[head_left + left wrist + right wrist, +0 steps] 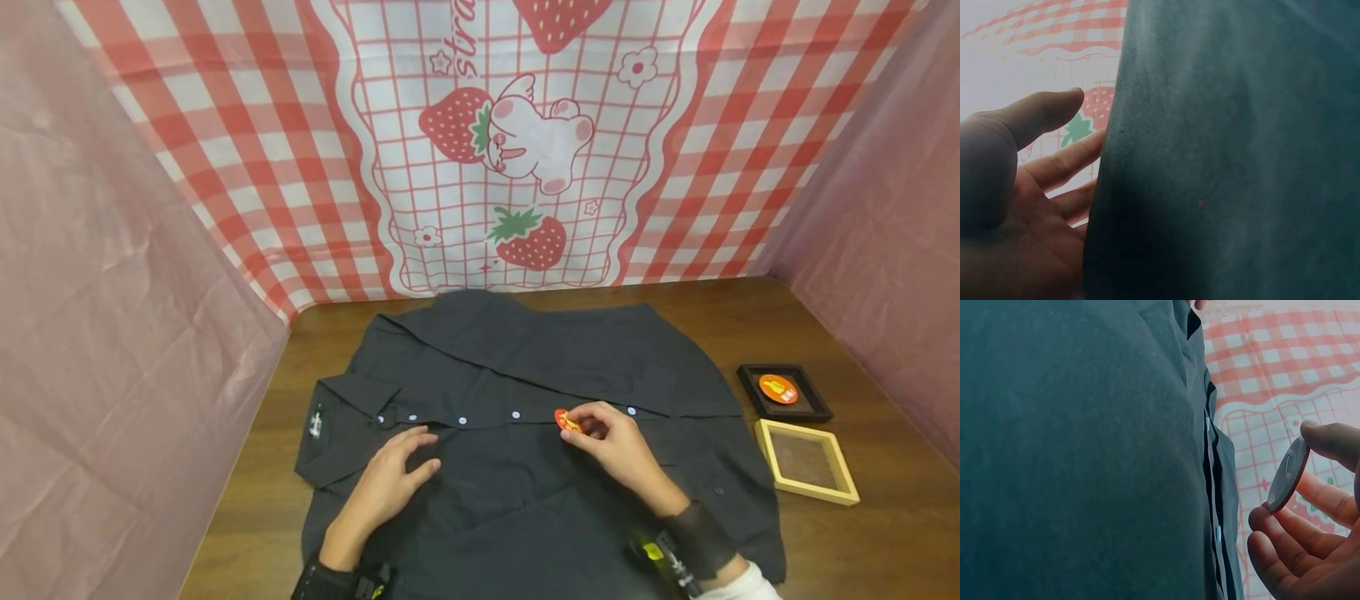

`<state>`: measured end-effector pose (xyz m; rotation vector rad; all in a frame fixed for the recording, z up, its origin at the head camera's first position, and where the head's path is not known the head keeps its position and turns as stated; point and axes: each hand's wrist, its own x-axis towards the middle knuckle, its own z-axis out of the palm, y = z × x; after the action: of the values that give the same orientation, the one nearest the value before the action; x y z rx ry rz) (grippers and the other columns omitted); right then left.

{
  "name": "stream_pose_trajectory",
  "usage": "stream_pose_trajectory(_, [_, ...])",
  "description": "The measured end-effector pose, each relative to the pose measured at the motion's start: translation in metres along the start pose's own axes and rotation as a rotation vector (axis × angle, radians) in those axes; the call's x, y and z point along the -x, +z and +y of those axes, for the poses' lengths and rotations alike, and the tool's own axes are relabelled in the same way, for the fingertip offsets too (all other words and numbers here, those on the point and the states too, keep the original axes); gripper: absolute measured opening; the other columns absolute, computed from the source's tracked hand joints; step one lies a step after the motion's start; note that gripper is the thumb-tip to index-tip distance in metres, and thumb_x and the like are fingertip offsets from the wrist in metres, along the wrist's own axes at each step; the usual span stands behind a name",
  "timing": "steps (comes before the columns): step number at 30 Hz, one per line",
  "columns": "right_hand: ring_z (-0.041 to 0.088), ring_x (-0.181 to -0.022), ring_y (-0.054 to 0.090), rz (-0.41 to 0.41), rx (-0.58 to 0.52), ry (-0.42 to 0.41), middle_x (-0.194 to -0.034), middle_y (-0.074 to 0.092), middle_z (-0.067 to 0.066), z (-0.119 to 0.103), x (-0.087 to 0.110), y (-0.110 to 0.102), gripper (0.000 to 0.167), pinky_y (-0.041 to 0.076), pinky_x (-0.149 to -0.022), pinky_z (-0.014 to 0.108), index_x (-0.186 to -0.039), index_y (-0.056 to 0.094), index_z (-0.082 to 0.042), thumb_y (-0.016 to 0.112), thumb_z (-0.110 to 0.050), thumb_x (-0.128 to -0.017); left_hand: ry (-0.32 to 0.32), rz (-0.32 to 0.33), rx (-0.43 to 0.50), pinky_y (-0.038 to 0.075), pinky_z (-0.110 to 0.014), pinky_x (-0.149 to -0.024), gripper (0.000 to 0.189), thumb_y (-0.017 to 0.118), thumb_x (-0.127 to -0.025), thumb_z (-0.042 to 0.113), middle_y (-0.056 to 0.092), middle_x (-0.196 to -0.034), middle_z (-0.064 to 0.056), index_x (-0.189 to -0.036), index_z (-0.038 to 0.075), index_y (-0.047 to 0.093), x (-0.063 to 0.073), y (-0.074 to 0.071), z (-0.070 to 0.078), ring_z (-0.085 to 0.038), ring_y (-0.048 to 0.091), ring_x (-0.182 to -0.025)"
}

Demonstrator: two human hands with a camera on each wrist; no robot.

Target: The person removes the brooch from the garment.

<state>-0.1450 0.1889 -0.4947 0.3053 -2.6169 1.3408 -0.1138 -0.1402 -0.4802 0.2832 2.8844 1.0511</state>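
Note:
A dark button-up shirt [495, 508] is spread on the table, its collar at the left and its row of pale buttons running across. Between thumb and fingertips my right hand [618, 446] pinches a round red and orange button badge [564, 418], held over the button strip. The right wrist view has the pale back of the badge [1284, 478] with a small fitting on it. Near the collar, my left hand [390, 479] hovers with loosely bent fingers over the shirt front, holding nothing. Its thumb and fingers are spread apart beside the shirt cloth [1222, 150] in the left wrist view.
On the right of the wooden table [885, 542] lies a black frame-like tray [816, 397] with an orange round badge [778, 388] in it. A pale yellow frame [843, 465] lies in front of that. A checked strawberry-print cloth [525, 167] hangs behind, with pink curtains at both sides.

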Motion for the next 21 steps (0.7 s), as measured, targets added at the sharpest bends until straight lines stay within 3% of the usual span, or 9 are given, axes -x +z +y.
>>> stream_pose_trajectory(9, [0.001, -0.073, 0.056, 0.008, 0.018, 0.014, -0.092, 0.069, 0.005, 0.0020, 0.0015, -0.0035, 0.021, 0.050, -0.062, 0.019, -0.094, 0.072, -0.008, 0.082, -0.013, -0.077, 0.001, -0.003, 0.012, 0.037, -0.060, -0.107, 0.033, 0.068, -0.090, 0.023, 0.056, -0.140, -0.014, -0.121, 0.012, 0.066, 0.0001, -0.0004, 0.0011, -0.038, 0.049, -0.132])
stream_pose_trajectory(21, [0.003, -0.070, 0.056, 0.008, 0.021, 0.098, -0.089, 0.068, 0.006, 0.0053, 0.0067, -0.0093, 0.022, 0.049, -0.063, 0.020, -0.097, 0.071, -0.007, 0.081, -0.015, -0.079, 0.002, -0.003, 0.014, 0.037, -0.060, -0.107, 0.034, 0.068, -0.090, 0.024, 0.056, -0.140, -0.015, -0.122, 0.011, 0.066, 0.0017, 0.0007, 0.0011, -0.038, 0.048, -0.132])
